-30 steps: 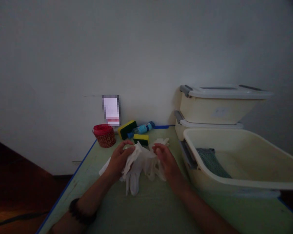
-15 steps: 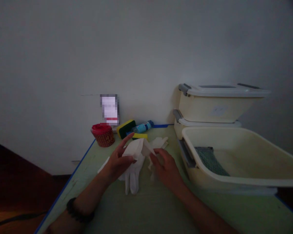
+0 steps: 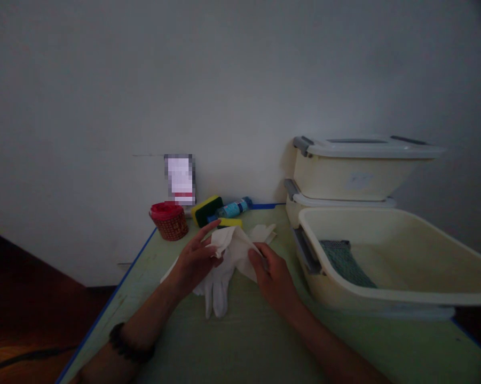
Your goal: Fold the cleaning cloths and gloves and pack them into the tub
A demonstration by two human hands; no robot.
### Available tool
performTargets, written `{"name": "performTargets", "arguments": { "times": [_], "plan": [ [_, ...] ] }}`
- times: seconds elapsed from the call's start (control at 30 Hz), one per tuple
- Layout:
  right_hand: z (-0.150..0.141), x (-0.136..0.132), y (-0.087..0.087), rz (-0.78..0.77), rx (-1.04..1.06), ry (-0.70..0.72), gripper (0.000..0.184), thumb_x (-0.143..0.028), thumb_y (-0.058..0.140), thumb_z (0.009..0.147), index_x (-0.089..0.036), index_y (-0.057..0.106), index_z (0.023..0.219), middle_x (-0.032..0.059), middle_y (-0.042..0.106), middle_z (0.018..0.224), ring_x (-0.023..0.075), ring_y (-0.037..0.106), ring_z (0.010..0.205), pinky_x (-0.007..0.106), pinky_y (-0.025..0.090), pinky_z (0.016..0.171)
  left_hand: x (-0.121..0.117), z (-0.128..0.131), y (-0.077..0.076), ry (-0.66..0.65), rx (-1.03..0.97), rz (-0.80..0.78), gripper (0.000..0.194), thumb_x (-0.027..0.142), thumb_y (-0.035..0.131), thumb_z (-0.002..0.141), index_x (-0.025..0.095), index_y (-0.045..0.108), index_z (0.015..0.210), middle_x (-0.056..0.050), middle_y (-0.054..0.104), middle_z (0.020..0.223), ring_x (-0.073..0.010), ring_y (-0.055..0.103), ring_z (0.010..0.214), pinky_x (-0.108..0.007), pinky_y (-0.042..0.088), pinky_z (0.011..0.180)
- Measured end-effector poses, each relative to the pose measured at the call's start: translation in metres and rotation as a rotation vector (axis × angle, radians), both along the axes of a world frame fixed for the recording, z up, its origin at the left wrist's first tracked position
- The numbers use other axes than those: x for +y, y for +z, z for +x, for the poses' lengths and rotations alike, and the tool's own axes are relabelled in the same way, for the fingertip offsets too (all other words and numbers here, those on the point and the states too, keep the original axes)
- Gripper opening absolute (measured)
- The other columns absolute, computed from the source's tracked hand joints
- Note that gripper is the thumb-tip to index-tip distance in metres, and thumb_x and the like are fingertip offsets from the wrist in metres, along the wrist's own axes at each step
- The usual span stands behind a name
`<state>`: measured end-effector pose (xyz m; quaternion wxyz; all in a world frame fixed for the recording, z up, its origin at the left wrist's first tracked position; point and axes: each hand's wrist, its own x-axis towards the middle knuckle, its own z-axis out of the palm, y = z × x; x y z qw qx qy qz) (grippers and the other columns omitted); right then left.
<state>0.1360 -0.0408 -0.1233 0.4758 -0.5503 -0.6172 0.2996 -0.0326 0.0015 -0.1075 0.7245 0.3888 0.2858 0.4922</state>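
Observation:
Both hands hold a thin off-white glove (image 3: 240, 246) by its wide, creased cuff, in mid-air above the table. My left hand (image 3: 196, 261) pinches the cuff's left edge between thumb and fingers, its index finger stretched out. On the right edge, my right hand (image 3: 273, 274) grips the material with thumb and bent fingers. Below lies a white fabric glove (image 3: 216, 293), its fingers pointing towards me and its upper part hidden. Another pale glove (image 3: 264, 233) rests just behind the held one.
A red woven-pattern bucket (image 3: 169, 221), sponges (image 3: 208, 211) and a blue bottle (image 3: 234, 207) stand or lie at the back. To the right, an open cream bin (image 3: 384, 293) holds a green mesh cloth (image 3: 346, 264). Lidded bins (image 3: 344, 173) are stacked behind it.
The glove's cuff has been drawn wider and flatter, its right side pulled slightly to the right by my right hand. My left hand has shifted very little.

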Motion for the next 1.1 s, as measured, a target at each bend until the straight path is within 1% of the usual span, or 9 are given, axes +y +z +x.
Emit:
{"name": "performTargets", "arguments": {
  "times": [0.1,0.2,0.33,0.43,0.53,0.73,0.9,1.0,1.1],
  "plan": [
    [-0.0001,0.0000,0.0003,-0.001,0.012,-0.010,0.026,-0.035,0.039,0.087,-0.016,0.057,0.089,0.0047,0.063,0.083,0.0174,0.057,0.076,0.026,0.040,0.065,0.0005,0.0007,0.0002,0.009,-0.017,-0.012,0.055,0.009,0.065,0.059,0.020,0.056,0.112,0.001,0.055,0.068,-0.0091,0.053,0.059,-0.020,0.040,0.053],
    [0.0001,0.0001,0.0002,0.004,0.033,-0.022,0.026,-0.035,0.038,0.087,-0.017,0.057,0.090,0.0052,0.064,0.087,0.0177,0.057,0.078,0.026,0.041,0.066,0.0018,0.0016,-0.0015,0.046,0.008,-0.017,0.050,0.009,0.067,0.059,0.020,0.056,0.107,0.001,0.058,0.072,-0.0086,0.054,0.057,-0.019,0.040,0.051],
    [0.0002,0.0000,-0.0003,0.006,0.055,-0.038,0.026,-0.035,0.038,0.087,-0.017,0.056,0.091,0.0054,0.063,0.088,0.0183,0.057,0.081,0.028,0.042,0.070,0.0035,0.0031,-0.0035,0.116,0.041,-0.026,0.036,0.018,0.073,0.060,0.019,0.056,0.093,0.001,0.061,0.071,-0.0076,0.052,0.054,-0.018,0.041,0.049],
    [0.0000,0.0001,-0.0007,0.019,0.068,-0.055,0.025,-0.034,0.038,0.087,-0.017,0.056,0.093,0.0061,0.063,0.091,0.0187,0.057,0.084,0.029,0.042,0.074,0.0048,0.0040,-0.0049,0.169,0.063,-0.028,0.030,0.025,0.075,0.060,0.019,0.055,0.082,0.003,0.058,0.063,-0.0074,0.051,0.051,-0.018,0.042,0.049],
    [-0.0002,0.0004,-0.0014,0.033,0.076,-0.079,0.024,-0.034,0.040,0.086,-0.017,0.055,0.094,0.0065,0.062,0.093,0.0189,0.056,0.086,0.030,0.041,0.077,0.0063,0.0041,-0.0071,0.202,0.062,-0.009,0.027,0.029,0.074,0.062,0.019,0.054,0.076,0.005,0.057,0.065,-0.0076,0.052,0.055,-0.018,0.043,0.051],
    [0.0010,0.0006,-0.0028,0.067,0.055,-0.103,0.023,-0.031,0.042,0.085,-0.015,0.055,0.096,0.0078,0.061,0.096,0.0194,0.055,0.091,0.032,0.039,0.081,0.0091,0.0017,-0.0073,0.312,0.069,0.012,0.028,0.031,0.075,0.061,0.020,0.054,0.077,0.004,0.061,0.083,-0.0085,0.056,0.065,-0.016,0.045,0.054],
    [0.0008,-0.0007,-0.0010,0.051,0.030,-0.099,0.021,-0.028,0.045,0.083,-0.015,0.056,0.095,0.0085,0.061,0.096,0.0203,0.054,0.091,0.033,0.039,0.080,0.0084,0.0012,-0.0016,0.417,0.145,-0.027,0.031,0.034,0.072,0.062,0.023,0.050,0.080,0.007,0.057,0.063,-0.0092,0.054,0.052,-0.015,0.039,0.042],
    [-0.0002,-0.0015,0.0014,0.050,0.034,-0.081,0.018,-0.027,0.047,0.080,-0.015,0.057,0.090,0.0070,0.062,0.090,0.0196,0.055,0.086,0.032,0.040,0.078,0.0072,0.0016,0.0001,0.467,0.179,-0.032,0.026,0.034,0.069,0.066,0.024,0.050,0.082,0.008,0.054,0.059,-0.0078,0.051,0.046,-0.013,0.034,0.036],
    [-0.0008,-0.0025,0.0028,0.039,0.045,-0.050,0.015,-0.023,0.051,0.076,-0.016,0.058,0.088,0.0047,0.061,0.086,0.0185,0.055,0.083,0.031,0.039,0.075,0.0077,0.0012,-0.0004,0.521,0.195,-0.027,0.025,0.034,0.068,0.067,0.024,0.051,0.082,0.008,0.054,0.060,-0.0079,0.051,0.048,-0.014,0.039,0.039]
  ]
}}
